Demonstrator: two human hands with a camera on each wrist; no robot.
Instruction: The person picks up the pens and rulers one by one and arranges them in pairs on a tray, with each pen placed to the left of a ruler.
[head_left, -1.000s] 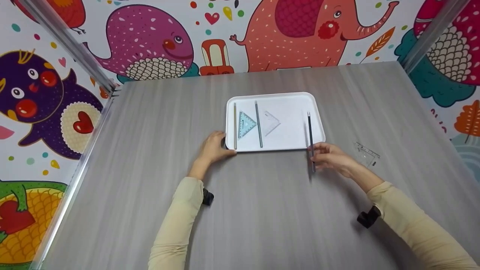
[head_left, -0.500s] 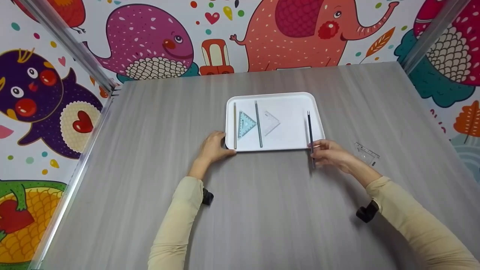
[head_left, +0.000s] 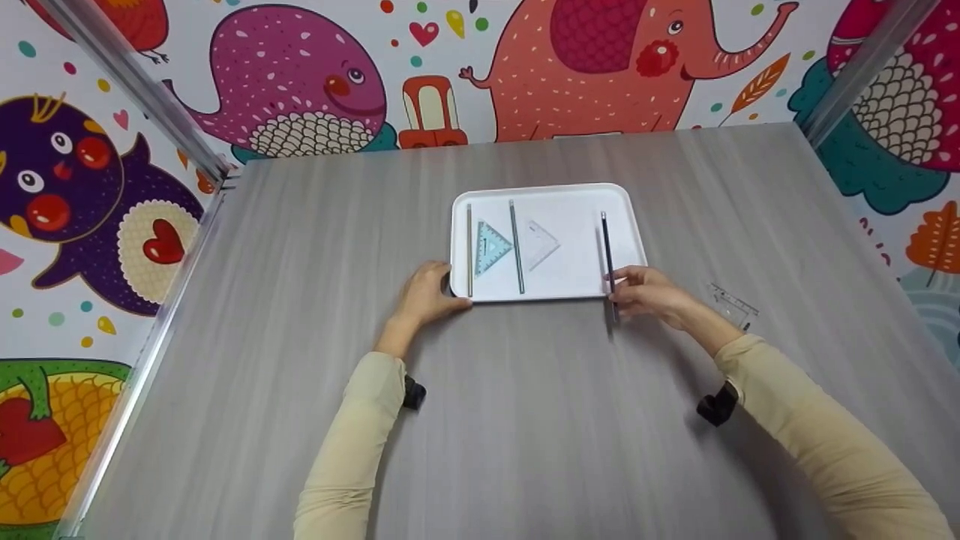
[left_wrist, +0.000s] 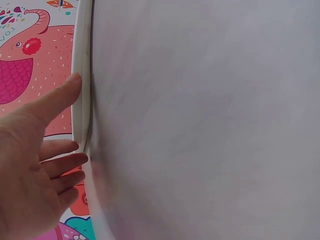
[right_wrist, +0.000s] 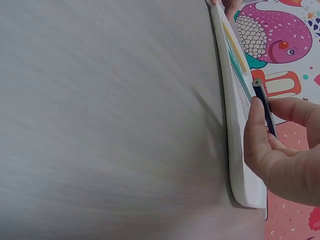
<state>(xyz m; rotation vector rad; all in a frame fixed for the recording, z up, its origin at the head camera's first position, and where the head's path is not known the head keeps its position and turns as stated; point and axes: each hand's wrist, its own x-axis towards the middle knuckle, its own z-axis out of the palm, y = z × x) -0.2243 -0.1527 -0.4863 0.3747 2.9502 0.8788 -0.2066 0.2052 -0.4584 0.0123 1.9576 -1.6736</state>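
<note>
A white tray [head_left: 581, 199] lies on the table. My left hand [head_left: 427, 296] holds its near left corner, thumb along the front rim and fingers at the left side. Between thumb and fingers, my right hand [head_left: 651, 295] pinches a dark pencil [head_left: 606, 244], slanting over the tray's right part. In the right wrist view the pencil's tip end [right_wrist: 257, 83] points back past the tray's front rim. On the tray, left to right, lie a yellowish pencil [head_left: 470, 251], a light blue set square [head_left: 493, 247], a green pencil [head_left: 517, 247] and a clear set square [head_left: 553, 245].
Another clear ruler piece with an angular shape [head_left: 735, 301] lies on the grey table [head_left: 510, 420], right of the tray and beyond my right hand. Walls with cartoon animals [head_left: 585, 75] stand behind and at both sides, with metal posts [head_left: 142, 97] at the corners.
My right hand has moved left and slightly farther away, carrying the dark pencil inward over the tray. My left hand has stayed at the tray's corner.
</note>
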